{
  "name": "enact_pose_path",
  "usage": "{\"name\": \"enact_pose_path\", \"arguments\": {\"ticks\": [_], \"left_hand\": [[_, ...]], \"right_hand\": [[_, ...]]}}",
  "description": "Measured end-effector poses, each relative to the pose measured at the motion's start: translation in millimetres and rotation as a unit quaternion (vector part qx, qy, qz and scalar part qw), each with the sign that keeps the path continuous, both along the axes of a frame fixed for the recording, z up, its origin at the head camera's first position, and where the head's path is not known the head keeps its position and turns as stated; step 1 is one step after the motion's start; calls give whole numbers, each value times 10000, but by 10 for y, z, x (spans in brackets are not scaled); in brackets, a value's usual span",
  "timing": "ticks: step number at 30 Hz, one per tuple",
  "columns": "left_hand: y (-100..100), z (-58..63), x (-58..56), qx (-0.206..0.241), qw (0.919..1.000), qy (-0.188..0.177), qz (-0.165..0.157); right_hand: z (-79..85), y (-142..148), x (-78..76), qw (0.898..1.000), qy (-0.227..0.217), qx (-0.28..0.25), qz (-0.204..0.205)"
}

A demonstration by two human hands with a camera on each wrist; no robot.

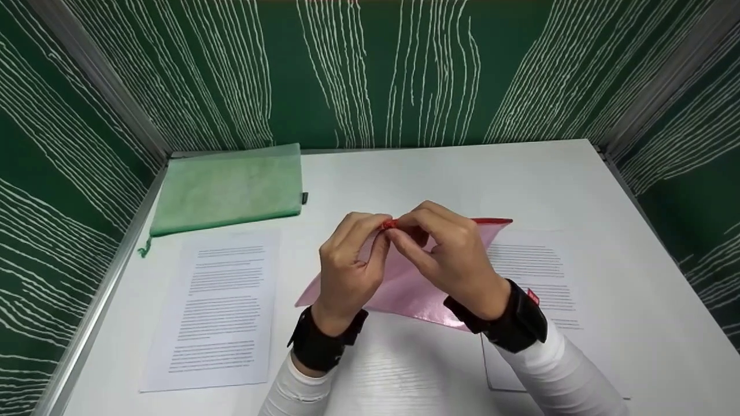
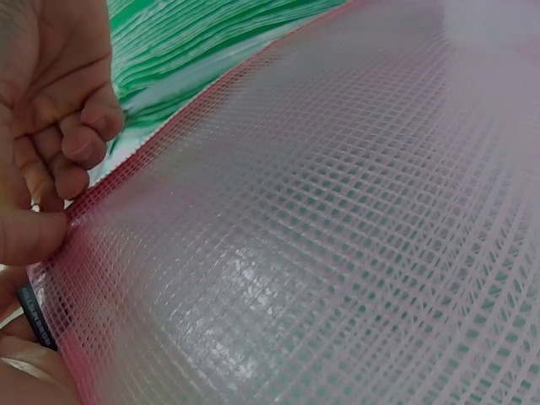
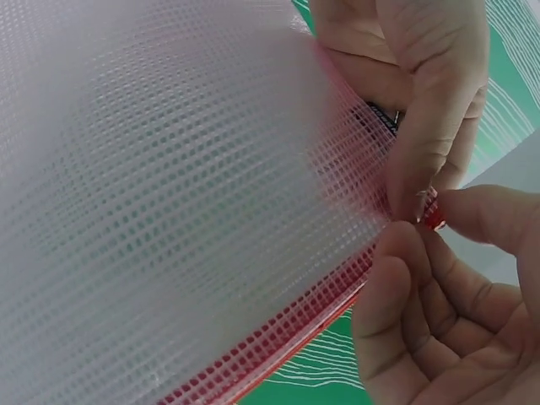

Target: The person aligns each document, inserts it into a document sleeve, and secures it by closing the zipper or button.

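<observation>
A pink mesh zipper pouch [image 1: 404, 289] with a red zipper edge [image 1: 491, 221] is raised in front of the person, tilted over the table. The left hand [image 1: 350, 266] pinches its corner between thumb and fingers, beside a small black tag [image 2: 38, 319]. Meeting it there, the right hand [image 1: 457, 254] pinches the red zipper end [image 3: 434, 211] with thumb and index finger. Both hands' fingertips nearly touch around this red bit. Through the see-through mesh [image 2: 295, 219] no contents stand out. Part of the zipper edge is hidden behind the right hand.
A green zipper pouch [image 1: 231, 188] lies at the back left of the white table [image 1: 404, 179]. One printed sheet [image 1: 219, 312] lies at the left, and more printed paper [image 1: 535, 266] lies at the right, partly under the pink pouch and right forearm. Green walls enclose the table.
</observation>
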State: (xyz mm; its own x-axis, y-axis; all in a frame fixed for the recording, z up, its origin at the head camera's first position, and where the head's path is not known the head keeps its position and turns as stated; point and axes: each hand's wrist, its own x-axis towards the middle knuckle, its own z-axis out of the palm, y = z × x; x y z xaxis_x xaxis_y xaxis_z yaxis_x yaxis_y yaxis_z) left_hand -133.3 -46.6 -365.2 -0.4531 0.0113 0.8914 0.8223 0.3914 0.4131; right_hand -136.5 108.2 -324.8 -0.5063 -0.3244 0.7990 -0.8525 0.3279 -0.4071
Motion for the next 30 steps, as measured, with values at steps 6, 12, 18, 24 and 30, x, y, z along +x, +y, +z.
{"name": "enact_pose_path", "arguments": {"ticks": [6, 12, 18, 24, 30], "left_hand": [[-29, 6, -11, -13, 9995, -23, -315], [-33, 10, -8, 33, 9993, -11, -378], [-27, 25, -6, 273, 9981, -91, -538], [-36, 24, -11, 550, 9953, -279, -744], [-61, 21, -11, 738, 9918, -406, -957]], "right_hand": [[11, 28, -19, 9983, -507, 10, 277], [3, 45, -29, 9947, -919, 40, 463], [31, 59, -15, 9906, -1265, 63, 510], [45, 48, -14, 9893, -1335, 83, 578], [60, 41, -18, 9837, -1606, -97, 800]]}}
